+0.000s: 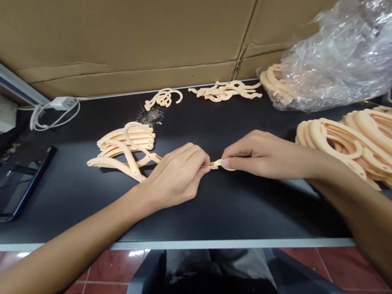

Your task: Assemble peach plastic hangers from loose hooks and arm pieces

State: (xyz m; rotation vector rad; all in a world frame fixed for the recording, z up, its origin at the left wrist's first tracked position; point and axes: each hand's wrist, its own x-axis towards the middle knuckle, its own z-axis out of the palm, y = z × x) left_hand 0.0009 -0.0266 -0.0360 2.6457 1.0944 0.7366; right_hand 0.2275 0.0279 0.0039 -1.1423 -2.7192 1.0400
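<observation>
Black tabletop | your left hand and right hand meet mid-frame, fingers narrowly pinching a small cream plastic piece from both sides, steadying it | curved cream plastic parts stacked left, larger pile right, both within reach

On the tabletop, a stack of moulded plastic parts lies left of centre and a larger pile lies right, a plastic bag behind it. Two small heaps of parts sit along the back edge, against a cardboard sheet; a tablet lies far left.
</observation>
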